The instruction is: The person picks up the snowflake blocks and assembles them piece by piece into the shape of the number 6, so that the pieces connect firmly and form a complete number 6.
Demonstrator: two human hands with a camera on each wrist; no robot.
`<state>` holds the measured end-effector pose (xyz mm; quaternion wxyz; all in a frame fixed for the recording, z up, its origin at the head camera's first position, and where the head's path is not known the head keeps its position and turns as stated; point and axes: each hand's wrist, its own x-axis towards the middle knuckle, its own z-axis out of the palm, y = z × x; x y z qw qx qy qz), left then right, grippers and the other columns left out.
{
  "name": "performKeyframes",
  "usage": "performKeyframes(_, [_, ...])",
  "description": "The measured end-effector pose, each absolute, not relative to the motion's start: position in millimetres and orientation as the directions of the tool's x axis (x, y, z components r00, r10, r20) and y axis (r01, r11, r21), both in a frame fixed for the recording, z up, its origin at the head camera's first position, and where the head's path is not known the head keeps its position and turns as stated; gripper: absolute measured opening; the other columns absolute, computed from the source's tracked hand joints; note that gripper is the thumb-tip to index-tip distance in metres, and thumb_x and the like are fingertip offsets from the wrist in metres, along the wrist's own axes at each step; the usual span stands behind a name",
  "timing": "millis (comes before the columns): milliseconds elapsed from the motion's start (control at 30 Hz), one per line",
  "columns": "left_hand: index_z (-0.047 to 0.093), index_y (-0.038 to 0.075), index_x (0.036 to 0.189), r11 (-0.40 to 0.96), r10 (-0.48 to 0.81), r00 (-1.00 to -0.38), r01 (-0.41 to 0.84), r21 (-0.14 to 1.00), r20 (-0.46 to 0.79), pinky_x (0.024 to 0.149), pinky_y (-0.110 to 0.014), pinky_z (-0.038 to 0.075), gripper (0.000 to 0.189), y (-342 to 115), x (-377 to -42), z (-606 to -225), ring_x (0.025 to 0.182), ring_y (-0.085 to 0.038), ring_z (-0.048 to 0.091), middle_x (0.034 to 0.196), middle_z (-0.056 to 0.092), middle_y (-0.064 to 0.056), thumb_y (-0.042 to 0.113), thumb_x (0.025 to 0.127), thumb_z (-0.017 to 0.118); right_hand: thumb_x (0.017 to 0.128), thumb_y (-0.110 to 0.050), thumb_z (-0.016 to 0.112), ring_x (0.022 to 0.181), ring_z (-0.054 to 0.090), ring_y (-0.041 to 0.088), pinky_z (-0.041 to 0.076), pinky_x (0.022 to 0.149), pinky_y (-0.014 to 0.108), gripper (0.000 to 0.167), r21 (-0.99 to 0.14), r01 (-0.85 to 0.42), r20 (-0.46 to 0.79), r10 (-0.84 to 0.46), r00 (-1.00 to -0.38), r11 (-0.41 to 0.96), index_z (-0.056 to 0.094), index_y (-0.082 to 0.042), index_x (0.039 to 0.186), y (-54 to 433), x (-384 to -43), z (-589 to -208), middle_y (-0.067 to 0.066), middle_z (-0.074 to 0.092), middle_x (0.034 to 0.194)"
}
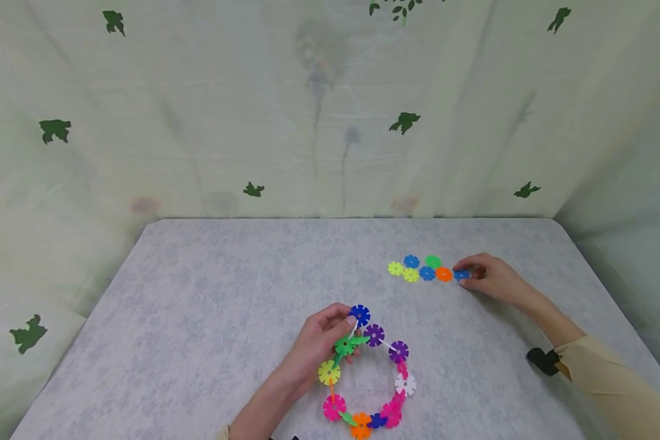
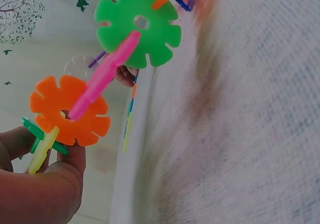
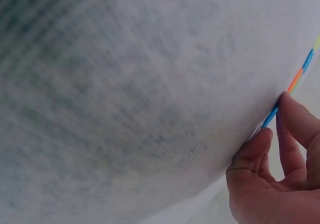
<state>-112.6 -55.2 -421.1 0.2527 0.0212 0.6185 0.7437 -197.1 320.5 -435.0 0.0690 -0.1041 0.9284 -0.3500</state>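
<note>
My left hand holds a chain of notched plastic flower discs by its upper left part, thumb on top beside a dark blue disc. The chain curves round in a ring of green, purple, pink, white, orange and yellow discs. Close up in the left wrist view, an orange disc and a green disc are joined by a pink one standing edge-on. At the right, my right hand pinches a blue disc by its edges, low at the tabletop.
Several loose discs lie flat left of the right hand: an orange one, a green one, plus blue and yellow ones. The grey table ends at a pale curtain with dark green bird shapes.
</note>
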Motion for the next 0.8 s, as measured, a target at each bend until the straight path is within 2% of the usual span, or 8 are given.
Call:
performKeyframes(100, [0.058, 0.001, 0.116, -0.109, 0.402, -0.873, -0.347, 0.931, -0.278, 0.063, -0.031, 0.055, 0.029, -55, -113, -420, 0.071, -0.023, 0.064, 0.096, 0.067, -0.013, 0.025, 0.099, 0.061, 0.087, -0.008, 0.075, 0.082, 0.051, 0.023, 0.047, 0.067, 0.030, 0.030, -0.651, -0.138, -0.053, -0.226, -0.973, 0.746, 0.064, 0.003, 0.113, 319, -197, -434, 0.014, 0.062, 0.103])
performKeyframes(267, [0.058, 0.001, 0.115, -0.105, 0.407, -0.870, -0.348, 0.932, -0.279, 0.063, -0.031, 0.055, 0.029, -56, -112, -418, 0.071, -0.022, 0.063, 0.095, 0.066, -0.013, 0.024, 0.099, 0.061, 0.087, -0.009, 0.075, 0.082, 0.051, 0.023, 0.046, 0.067, 0.030, 0.036, -0.634, -0.127, -0.071, -0.221, -0.973, 0.763, 0.061, 0.005, 0.117, 318, -199, -434, 0.012, 0.062, 0.099])
performKeyframes(467, [0.058, 0.001, 0.114, -0.092, 0.415, -0.867, -0.341, 0.935, -0.276, 0.064, -0.031, 0.055, 0.028, -57, -113, -417, 0.072, -0.022, 0.062, 0.096, 0.066, -0.013, 0.025, 0.099, 0.061, 0.086, -0.010, 0.076, 0.082, 0.050, 0.024, 0.045, 0.067, 0.029, 0.031, -0.642, -0.103, -0.093, -0.210, -0.973, 0.760, 0.063, 0.004, 0.110, 319, -197, -431, 0.007, 0.058, 0.089])
performKeyframes(700, [0.060, 0.004, 0.114, -0.048, 0.408, -0.871, -0.320, 0.946, -0.274, 0.062, -0.030, 0.052, 0.027, -58, -113, -418, 0.073, -0.018, 0.061, 0.098, 0.069, -0.010, 0.026, 0.099, 0.061, 0.090, -0.009, 0.071, 0.089, 0.060, 0.028, 0.051, 0.075, 0.039, 0.020, -0.632, -0.089, -0.059, -0.162, -0.985, 0.770, 0.066, -0.004, 0.109, 321, -186, -429, 0.011, 0.067, 0.100])
performKeyframes(800, [0.061, 0.004, 0.115, -0.037, 0.410, -0.871, -0.311, 0.950, -0.270, 0.066, -0.029, 0.052, 0.026, -58, -113, -418, 0.079, -0.017, 0.062, 0.098, 0.069, -0.009, 0.026, 0.099, 0.061, 0.093, -0.006, 0.067, 0.089, 0.062, 0.029, 0.053, 0.075, 0.039, 0.018, -0.632, -0.095, -0.039, -0.154, -0.987, 0.769, 0.067, -0.003, 0.111, 319, -176, -426, 0.014, 0.067, 0.104])
